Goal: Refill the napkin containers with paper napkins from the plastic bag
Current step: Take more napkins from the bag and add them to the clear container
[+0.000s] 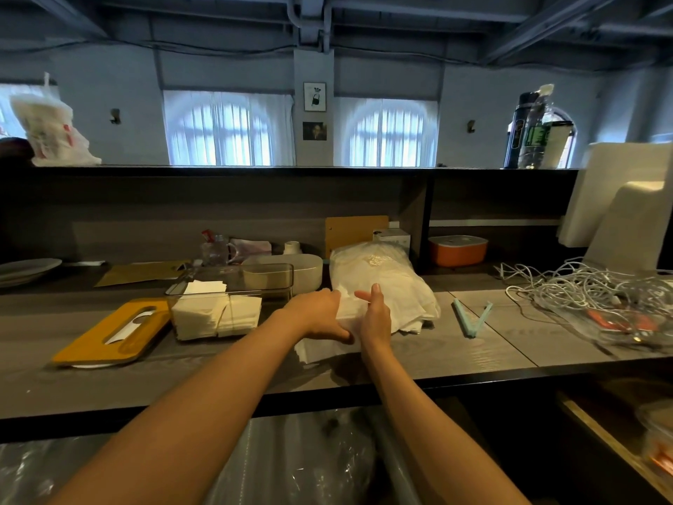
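A clear plastic bag (378, 275) full of white paper napkins lies on the counter. In front of it my left hand (320, 315) and my right hand (375, 315) grip a stack of napkins (349, 315) from both sides at the bag's mouth. More loose napkins (320, 349) lie under the stack. To the left stands a clear napkin container (233, 300), partly filled with white napkins. Its orange lid (113, 333) lies flat beside it.
A white oval box (291, 273) stands behind the clear container. A light-blue clip (471, 318) lies to the right, then a tangle of white cables (582, 289). An orange box (457, 249) sits on the back shelf. Plates (25, 269) are at far left.
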Motion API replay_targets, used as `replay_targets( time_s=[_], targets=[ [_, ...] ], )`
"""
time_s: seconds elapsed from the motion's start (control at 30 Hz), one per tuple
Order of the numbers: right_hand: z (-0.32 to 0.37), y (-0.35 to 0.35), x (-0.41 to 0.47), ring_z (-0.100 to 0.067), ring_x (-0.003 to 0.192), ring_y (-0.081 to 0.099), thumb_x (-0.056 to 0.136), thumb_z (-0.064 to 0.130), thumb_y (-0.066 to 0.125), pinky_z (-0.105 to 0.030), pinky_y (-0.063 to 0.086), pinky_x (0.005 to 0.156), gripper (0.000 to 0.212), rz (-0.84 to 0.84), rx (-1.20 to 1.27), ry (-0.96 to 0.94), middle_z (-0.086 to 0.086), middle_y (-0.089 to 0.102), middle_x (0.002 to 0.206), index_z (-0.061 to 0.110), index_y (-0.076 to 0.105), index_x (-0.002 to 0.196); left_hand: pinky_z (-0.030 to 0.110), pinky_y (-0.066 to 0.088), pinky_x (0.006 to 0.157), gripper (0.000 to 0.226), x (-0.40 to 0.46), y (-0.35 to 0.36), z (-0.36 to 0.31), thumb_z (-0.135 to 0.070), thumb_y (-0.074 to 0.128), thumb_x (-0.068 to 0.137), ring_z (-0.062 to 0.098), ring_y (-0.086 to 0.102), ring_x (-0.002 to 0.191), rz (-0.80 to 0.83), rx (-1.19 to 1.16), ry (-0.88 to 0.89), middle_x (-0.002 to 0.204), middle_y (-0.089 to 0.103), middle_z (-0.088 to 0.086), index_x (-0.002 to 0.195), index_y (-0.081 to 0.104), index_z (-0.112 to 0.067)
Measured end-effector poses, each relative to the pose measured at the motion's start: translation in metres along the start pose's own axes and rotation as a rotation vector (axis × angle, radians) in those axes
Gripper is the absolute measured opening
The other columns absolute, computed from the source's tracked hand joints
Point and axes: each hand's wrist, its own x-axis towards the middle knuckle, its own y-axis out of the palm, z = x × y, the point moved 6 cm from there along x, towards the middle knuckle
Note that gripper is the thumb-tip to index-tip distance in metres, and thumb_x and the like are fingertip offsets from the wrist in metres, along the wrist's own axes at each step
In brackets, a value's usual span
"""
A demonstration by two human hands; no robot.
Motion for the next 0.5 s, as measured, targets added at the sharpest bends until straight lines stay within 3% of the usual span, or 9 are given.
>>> replay_targets(
  time_s=[0.1, 0.23, 0.3, 0.37, 0.5],
  targets=[
    [-0.001, 0.002, 0.000, -0.015, 0.104, 0.049, 0.106, 0.043, 0.027, -0.026, 0.039, 0.081, 0.053, 0.019, 0.020, 0.012, -0.006, 0.056, 0.122, 0.007, 0.063, 0.121, 0.033, 0.055, 0.084, 0.063, 0.001, 0.004, -0.005, -0.050, 0.077, 0.077, 0.017, 0.058, 0.096, 0.024, -0.014, -0.005, 0.111, 0.058, 0.002, 0.126, 0.054, -0.017],
    [0.001, -0.002, 0.001, -0.011, 0.092, 0.055, 0.106, 0.040, 0.025, -0.011, 0.041, 0.065, 0.053, -0.003, 0.027, 0.005, 0.000, 0.058, 0.100, 0.004, 0.063, 0.115, 0.033, 0.056, 0.081, 0.055, 0.001, -0.008, -0.005, -0.048, 0.077, 0.076, 0.017, 0.061, 0.094, -0.084, -0.016, -0.010, 0.107, 0.064, 0.001, 0.119, 0.060, -0.017],
    [0.001, 0.000, 0.000, -0.017, 0.099, 0.059, 0.106, 0.042, 0.025, -0.017, 0.042, 0.066, 0.054, 0.002, 0.027, 0.005, -0.001, 0.062, 0.099, 0.007, 0.064, 0.114, 0.034, 0.056, 0.083, 0.058, 0.000, -0.005, -0.005, -0.051, 0.076, 0.076, 0.016, 0.060, 0.096, -0.024, -0.016, -0.002, 0.109, 0.063, 0.001, 0.121, 0.057, -0.019],
    [0.001, 0.000, -0.001, -0.013, 0.093, 0.057, 0.106, 0.043, 0.026, -0.020, 0.039, 0.068, 0.055, -0.022, 0.024, 0.002, -0.001, 0.063, 0.098, 0.006, 0.066, 0.114, 0.037, 0.056, 0.087, 0.067, -0.001, 0.004, -0.004, -0.055, 0.075, 0.076, 0.017, 0.059, 0.099, 0.069, -0.010, -0.010, 0.114, 0.061, 0.002, 0.127, 0.051, -0.020],
    [0.003, -0.006, -0.001, -0.012, 0.093, 0.052, 0.106, 0.042, 0.025, -0.017, 0.039, 0.068, 0.057, -0.075, 0.003, -0.015, -0.004, 0.060, 0.109, 0.004, 0.067, 0.115, 0.040, 0.056, 0.086, 0.078, -0.002, 0.004, -0.001, -0.065, 0.072, 0.072, 0.017, 0.060, 0.100, 0.001, -0.057, -0.037, 0.116, 0.062, 0.000, 0.132, 0.047, -0.021]
  ],
)
